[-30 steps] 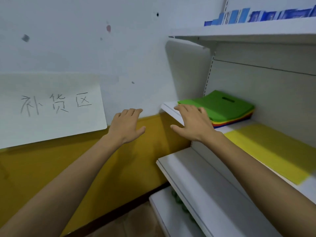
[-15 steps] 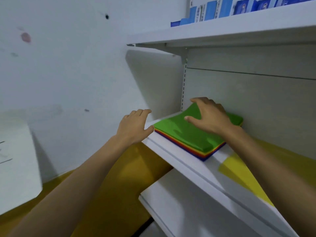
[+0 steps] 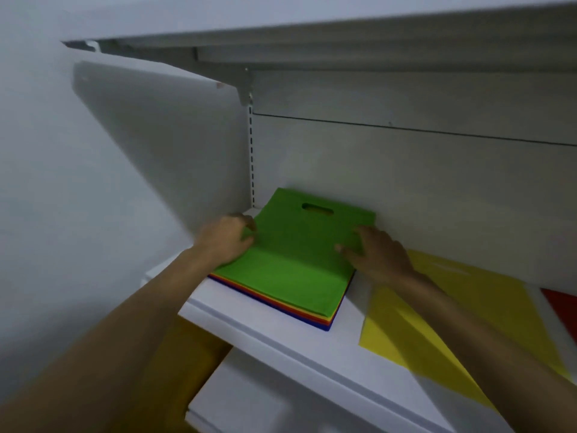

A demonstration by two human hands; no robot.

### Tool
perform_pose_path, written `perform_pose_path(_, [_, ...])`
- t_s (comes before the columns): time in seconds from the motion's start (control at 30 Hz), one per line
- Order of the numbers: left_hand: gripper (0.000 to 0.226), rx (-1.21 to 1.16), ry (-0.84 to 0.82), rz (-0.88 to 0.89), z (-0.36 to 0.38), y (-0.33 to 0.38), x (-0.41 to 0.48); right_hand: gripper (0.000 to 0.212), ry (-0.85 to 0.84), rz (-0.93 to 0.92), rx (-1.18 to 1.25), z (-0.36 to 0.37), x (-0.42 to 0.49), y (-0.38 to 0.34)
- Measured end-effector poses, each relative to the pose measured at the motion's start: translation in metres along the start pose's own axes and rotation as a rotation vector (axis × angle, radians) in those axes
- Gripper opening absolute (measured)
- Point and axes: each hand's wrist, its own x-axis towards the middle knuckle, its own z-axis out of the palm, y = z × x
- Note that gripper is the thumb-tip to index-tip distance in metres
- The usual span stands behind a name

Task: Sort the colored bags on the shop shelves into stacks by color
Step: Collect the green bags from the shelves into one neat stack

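Note:
A mixed stack of flat bags (image 3: 315,320) lies on the white shelf (image 3: 274,339), with yellow, orange, red and blue edges showing. On top is a green bag (image 3: 293,267) with a cut-out handle facing the back panel. My left hand (image 3: 223,240) is at the green bag's left edge, its fingers curled over that edge. My right hand (image 3: 379,253) rests on the bag's right side with fingers spread. A yellow bag (image 3: 474,295) lies flat to the right of the stack, partly under my right forearm. A red bag (image 3: 563,307) shows at the frame's right edge.
An upper shelf (image 3: 312,35) hangs close above on a bracket. The grey back panel (image 3: 406,182) stands right behind the stack. A side panel (image 3: 156,135) closes the left end. A lower shelf (image 3: 246,410) juts out below.
The view has moved closer to the shelf. My left hand went from the shelf's front edge to the green bag's left edge. My right hand slid from the bag's middle to its right side.

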Motion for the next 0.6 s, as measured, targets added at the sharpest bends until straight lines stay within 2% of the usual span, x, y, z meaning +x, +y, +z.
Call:
perform_pose_path(0.1, [0.056,-0.023,-0.095,0.167,0.016,-0.004,0.016,0.06,0.034,0.164,0.21,0.014,0.0,0.0])
perform_pose_path(0.17, [0.068,-0.019,-0.136,0.241,0.024,-0.004,0.03,0.061,0.044,0.274,0.247,0.02,0.0,0.0])
perform_pose_path(0.3, [0.032,-0.051,-0.169,0.273,0.023,-0.008,0.062,0.065,-0.005,0.419,0.145,0.024,-0.001,-0.001])
perform_pose_path(0.37, [0.028,-0.126,-0.157,0.294,0.031,-0.012,0.068,0.068,-0.013,0.462,0.124,0.024,-0.002,-0.002])
perform_pose_path(0.47, [0.028,-0.258,-0.101,0.301,0.05,-0.018,0.068,0.071,0.108,0.48,0.044,0.025,-0.004,-0.009])
perform_pose_path(0.53, [0.028,-0.298,-0.079,0.289,0.056,-0.02,0.07,0.066,0.232,0.428,-0.015,0.028,-0.003,-0.016])
perform_pose_path(0.6, [0.029,-0.325,-0.057,0.271,0.058,-0.021,0.072,0.056,0.276,0.395,0.058,0.031,-0.002,-0.022])
